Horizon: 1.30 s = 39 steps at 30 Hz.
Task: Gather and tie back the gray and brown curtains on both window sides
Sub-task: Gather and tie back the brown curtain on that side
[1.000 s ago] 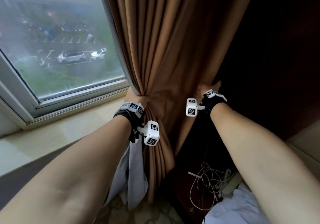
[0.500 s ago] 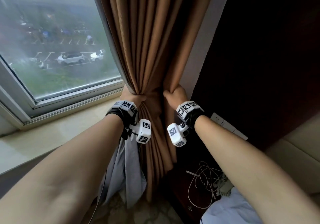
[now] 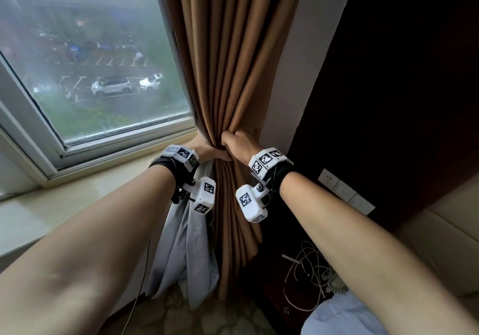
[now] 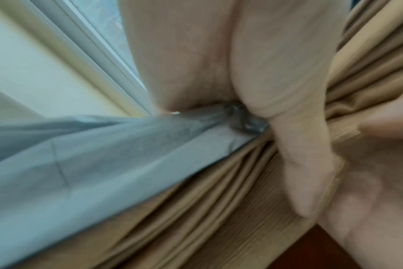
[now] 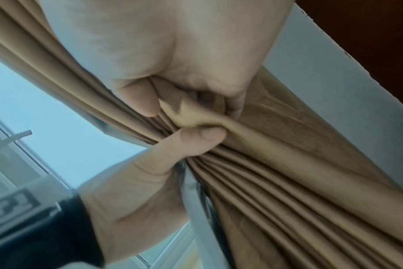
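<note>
Brown curtain (image 3: 228,62) bunched beside the window (image 3: 90,62), left hand (image 3: 207,150) and right hand (image 3: 237,144) both squeezing it tight, gray curtain (image 3: 191,244) hanging under the left hand.

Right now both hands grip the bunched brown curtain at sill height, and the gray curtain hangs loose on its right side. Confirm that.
One detail is wrong: the gray curtain hangs on the left of the brown curtain, toward the window, as the head view shows. The rest stands: the left hand and right hand both grip the bunched brown curtain at sill height.
</note>
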Tool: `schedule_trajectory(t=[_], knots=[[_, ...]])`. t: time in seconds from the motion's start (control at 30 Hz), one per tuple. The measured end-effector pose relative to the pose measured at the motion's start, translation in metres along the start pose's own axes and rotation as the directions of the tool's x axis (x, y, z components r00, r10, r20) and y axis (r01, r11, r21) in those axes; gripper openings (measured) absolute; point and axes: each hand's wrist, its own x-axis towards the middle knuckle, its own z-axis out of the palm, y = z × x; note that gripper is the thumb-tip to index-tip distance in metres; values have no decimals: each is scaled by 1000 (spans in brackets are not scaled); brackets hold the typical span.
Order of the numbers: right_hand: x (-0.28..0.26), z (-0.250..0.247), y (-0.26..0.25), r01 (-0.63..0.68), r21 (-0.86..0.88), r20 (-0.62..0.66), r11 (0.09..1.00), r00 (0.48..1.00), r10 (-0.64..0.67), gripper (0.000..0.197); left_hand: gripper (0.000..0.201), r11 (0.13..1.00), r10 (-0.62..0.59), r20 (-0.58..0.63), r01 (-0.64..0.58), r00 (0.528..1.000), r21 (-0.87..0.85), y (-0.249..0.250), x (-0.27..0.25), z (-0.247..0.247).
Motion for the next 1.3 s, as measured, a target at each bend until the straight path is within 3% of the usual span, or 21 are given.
schedule_trajectory(t=[0.13,0.27,0.33,0.4,0.47,0.53,0.57,0.63,0.67,0.73,0.77,0.8,0.9,0.97,1.07,1.13,1.2,1.3], knots=[[-3,3,-2,-53,143,37,988,998,48,23,64,993,92,52,-88,994,-82,9,-7,5],[-11,0,-10,-60,252,125,966,992,29,13,81,967,140,-166,-171,976,-187,3,-6,13],[-11,-4,-8,-121,375,182,919,982,55,14,72,982,35,-230,-77,972,-173,-2,-5,14],[-5,-9,4,-188,508,245,840,967,69,33,69,993,-107,-294,89,950,-74,-2,-5,10],[1,-13,17,-203,510,246,836,966,85,33,69,984,-179,-325,178,929,-33,-2,-6,7],[7,-18,31,-183,428,116,885,982,147,29,67,976,-217,-343,211,914,-55,2,-7,8],[11,-20,36,-160,341,-21,926,984,177,23,68,973,-231,-352,220,907,-71,5,-8,9],[23,-26,50,-127,227,-252,966,950,184,13,69,971,-235,-369,199,899,-133,7,-10,9],[29,-28,55,-139,262,-289,955,933,214,25,70,969,-238,-381,191,893,-158,6,-11,9],[48,-32,65,-157,347,-253,925,934,253,60,71,960,-263,-386,203,884,-190,5,-12,8],[60,-33,69,-177,340,-234,924,935,265,68,70,958,-268,-376,206,887,-199,5,-13,7],[69,-34,70,-209,296,-210,932,938,277,64,67,956,-268,-360,201,894,-213,7,-13,6],[77,-38,55,-277,156,-111,948,949,296,8,63,958,-264,-303,212,916,-193,7,-13,1],[80,-37,55,-255,111,-87,961,960,265,8,61,957,-278,-294,238,915,-163,6,-13,-3],[75,-34,67,-223,217,-196,950,944,266,31,49,948,-305,-331,250,893,-198,6,-12,-3],[63,-38,65,-200,161,-255,966,938,237,38,52,945,-320,-369,265,873,-193,8,-9,-2],[53,-42,68,-166,119,-322,979,926,196,36,58,944,-326,-395,275,859,-182,9,-5,0],[40,-45,72,-128,101,-357,987,921,156,28,47,943,-332,-448,278,830,-183,8,1,4]])
